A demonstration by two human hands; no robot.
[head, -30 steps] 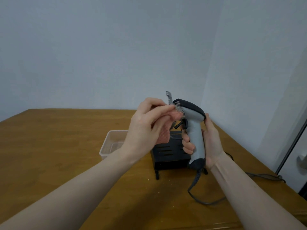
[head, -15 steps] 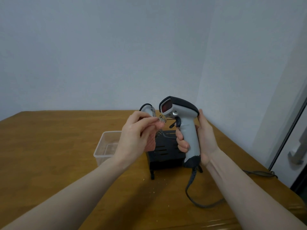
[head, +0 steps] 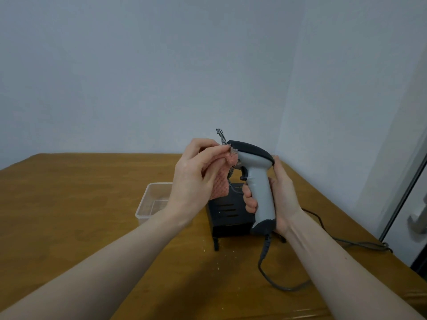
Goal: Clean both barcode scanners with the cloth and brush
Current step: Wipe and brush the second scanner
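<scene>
Head view: right hand [head: 280,195] grips the grey scanner [head: 257,181] upright above the desk [head: 69,204], fingers [head: 250,202] curled round its handle. Left hand [head: 196,179] pinches the pink cloth [head: 221,181] against the scanner's front. Behind them stand a black box [head: 227,215] and a clear tub [head: 150,202]; the cable [head: 272,280] trails on the desk

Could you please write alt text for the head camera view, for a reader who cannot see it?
A person's right hand grips a grey barcode scanner upright above a wooden table, while the left hand presses a pinkish mesh cloth against its front end. Behind stand a black box and a clear plastic tub.
</scene>
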